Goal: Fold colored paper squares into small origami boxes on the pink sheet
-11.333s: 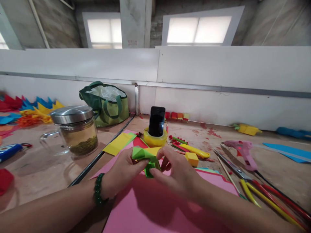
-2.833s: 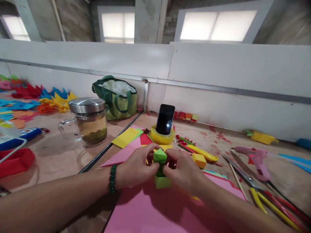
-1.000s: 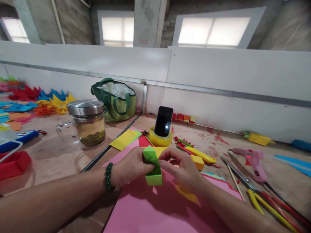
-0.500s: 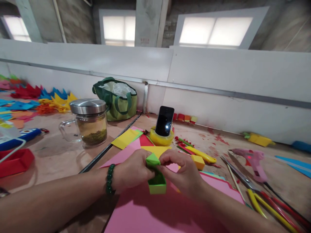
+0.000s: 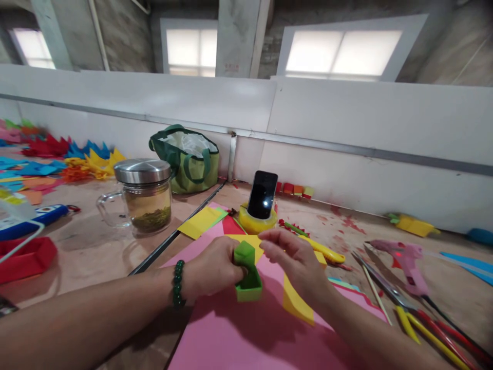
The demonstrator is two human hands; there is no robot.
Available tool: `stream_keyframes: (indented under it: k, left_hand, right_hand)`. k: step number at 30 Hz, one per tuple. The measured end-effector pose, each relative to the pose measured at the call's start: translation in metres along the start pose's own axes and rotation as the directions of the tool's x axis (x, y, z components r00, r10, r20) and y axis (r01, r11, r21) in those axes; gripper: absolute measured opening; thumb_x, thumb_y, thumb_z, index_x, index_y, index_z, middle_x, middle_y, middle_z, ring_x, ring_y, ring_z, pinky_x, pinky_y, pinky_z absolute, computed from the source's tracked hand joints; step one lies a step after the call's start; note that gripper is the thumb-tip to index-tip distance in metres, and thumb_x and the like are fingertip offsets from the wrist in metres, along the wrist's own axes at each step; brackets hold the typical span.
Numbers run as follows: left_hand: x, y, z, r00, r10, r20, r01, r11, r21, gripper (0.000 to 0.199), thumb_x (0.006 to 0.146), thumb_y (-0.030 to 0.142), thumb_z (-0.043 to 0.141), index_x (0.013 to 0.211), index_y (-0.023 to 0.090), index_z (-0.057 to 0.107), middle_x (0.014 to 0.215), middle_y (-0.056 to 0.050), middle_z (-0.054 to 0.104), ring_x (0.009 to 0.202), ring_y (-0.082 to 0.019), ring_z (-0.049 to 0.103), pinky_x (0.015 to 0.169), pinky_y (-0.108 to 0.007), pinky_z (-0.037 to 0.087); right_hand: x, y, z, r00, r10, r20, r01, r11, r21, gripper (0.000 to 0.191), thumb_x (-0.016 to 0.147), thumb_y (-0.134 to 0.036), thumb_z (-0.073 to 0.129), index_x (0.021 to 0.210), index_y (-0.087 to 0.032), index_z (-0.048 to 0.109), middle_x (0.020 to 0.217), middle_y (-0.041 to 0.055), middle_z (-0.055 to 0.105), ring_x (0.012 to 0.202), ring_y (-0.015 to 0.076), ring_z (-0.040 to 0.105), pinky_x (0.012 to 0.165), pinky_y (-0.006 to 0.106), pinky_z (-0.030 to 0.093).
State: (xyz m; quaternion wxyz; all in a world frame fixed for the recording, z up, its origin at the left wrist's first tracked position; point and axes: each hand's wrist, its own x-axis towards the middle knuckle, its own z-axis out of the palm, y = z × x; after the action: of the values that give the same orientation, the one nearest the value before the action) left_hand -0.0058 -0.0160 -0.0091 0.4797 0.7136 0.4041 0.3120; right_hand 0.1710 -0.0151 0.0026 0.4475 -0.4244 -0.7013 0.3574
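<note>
A small box folded from green paper (image 5: 248, 293) is gripped by my left hand (image 5: 213, 266), its thumb pressed inside and its near end open towards me. The far flap stands up above the thumb. Just right of the box, my right hand (image 5: 295, 259) hovers with fingers apart and nothing in them. Beneath both hands lies pink paper (image 5: 227, 334), with yellow paper (image 5: 298, 303) on it, partly covered by my right hand. A green bead bracelet (image 5: 177, 282) circles my left wrist.
Left stand a glass tea mug (image 5: 148, 205) and a green bag (image 5: 196, 169). A phone (image 5: 262, 194) leans in a yellow tape roll (image 5: 256, 221). On the right lie a yellow-handled cutter (image 5: 323, 249), a pink glue gun (image 5: 404, 257) and scissors (image 5: 396, 295).
My right hand has let go of the green box's flap and moved right, its fingers opening. My left hand keeps hold of the box. More yellow paper shows beneath my right hand.
</note>
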Motion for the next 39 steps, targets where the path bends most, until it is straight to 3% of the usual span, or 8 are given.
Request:
stream_keyframes:
  k: [3,7,11,15,19,24,34,39]
  left_hand:
    - [0.0,-0.002,0.002,1.0,0.015,0.02,-0.015,1.0,0.009,0.012,0.06,0.012,0.049,0.051,0.016,0.042,0.054,0.006,0.035,0.052,-0.008,0.033,0.046,-0.021,0.025]
    - [-0.001,-0.004,0.002,0.999,0.016,0.035,-0.016,1.0,0.0,0.012,0.057,0.012,0.048,0.051,0.017,0.039,0.054,0.006,0.033,0.053,-0.008,0.031,0.047,-0.022,0.024]
    - [0.0,-0.005,0.0,1.0,0.006,0.029,-0.007,1.0,0.017,0.011,0.06,0.013,0.051,0.053,0.016,0.043,0.055,0.006,0.036,0.054,-0.009,0.034,0.048,-0.021,0.027]
    - [0.001,-0.005,0.001,0.999,0.023,0.035,-0.025,0.998,0.06,0.007,0.063,0.014,0.052,0.056,0.015,0.048,0.057,0.005,0.039,0.056,-0.009,0.036,0.05,-0.021,0.027]
    - [0.001,0.005,-0.004,0.998,-0.066,0.015,0.068,0.987,-0.148,0.02,0.072,0.026,0.054,0.057,0.015,0.047,0.056,0.005,0.039,0.052,-0.008,0.035,0.049,-0.02,0.028]
    - [0.003,0.008,-0.009,0.974,-0.211,0.085,0.227,0.913,-0.34,0.032,0.08,0.039,0.046,0.069,0.013,0.06,0.068,-0.004,0.061,0.056,-0.012,0.05,0.046,-0.02,0.03]
    - [0.002,0.012,-0.008,0.984,-0.174,0.024,0.175,0.984,-0.02,0.011,0.061,0.015,0.05,0.052,0.016,0.045,0.05,0.007,0.035,0.048,-0.007,0.029,0.045,-0.022,0.02]
    - [0.001,0.014,-0.006,0.996,-0.093,-0.015,0.092,0.994,-0.056,0.01,0.062,0.015,0.048,0.052,0.016,0.049,0.051,0.007,0.037,0.05,-0.007,0.029,0.047,-0.021,0.024]
  right_hand:
    - [-0.001,-0.002,0.003,0.991,-0.057,0.12,0.07,0.992,-0.105,0.013,0.071,-0.03,0.072,0.074,-0.018,0.069,0.07,0.0018,0.064,0.063,0.0144,0.055,0.058,0.027,0.044]
    - [-0.004,-0.012,0.001,0.982,-0.176,0.069,0.182,0.98,-0.078,0.017,0.08,-0.033,0.063,0.072,-0.019,0.068,0.071,0.0024,0.065,0.066,0.0147,0.057,0.062,0.027,0.045]
    - [-0.004,-0.012,-0.001,0.985,0.012,0.171,0.036,0.961,-0.274,0.013,0.07,-0.022,0.065,0.083,-0.02,0.065,0.08,0.0017,0.066,0.07,0.0155,0.058,0.059,0.026,0.044]
    - [-0.002,-0.001,0.003,0.968,0.138,0.21,-0.041,0.911,-0.41,0.009,0.06,-0.01,0.055,0.058,-0.019,0.056,0.057,-0.0023,0.057,0.058,0.013,0.051,0.051,0.023,0.037]
    - [0.002,0.003,0.0,0.973,0.165,0.163,-0.09,0.917,-0.388,0.01,0.061,-0.012,0.052,0.057,-0.018,0.059,0.054,-0.0021,0.055,0.054,0.0126,0.049,0.049,0.024,0.035]
    - [0.005,0.004,-0.006,0.968,0.194,0.158,-0.119,0.914,-0.389,0.01,0.063,-0.015,0.053,0.059,-0.017,0.061,0.056,-0.0015,0.058,0.053,0.0122,0.05,0.046,0.023,0.033]
    - [0.001,0.005,-0.002,0.99,0.093,0.105,-0.029,0.868,-0.496,0.011,0.06,-0.013,0.053,0.052,-0.02,0.049,0.051,-0.0029,0.052,0.051,0.0116,0.045,0.045,0.024,0.029]
    - [-0.001,0.003,0.0,0.995,0.038,0.096,0.018,0.853,-0.522,0.013,0.06,-0.012,0.053,0.052,-0.02,0.046,0.051,-0.0034,0.05,0.051,0.0115,0.043,0.046,0.024,0.026]
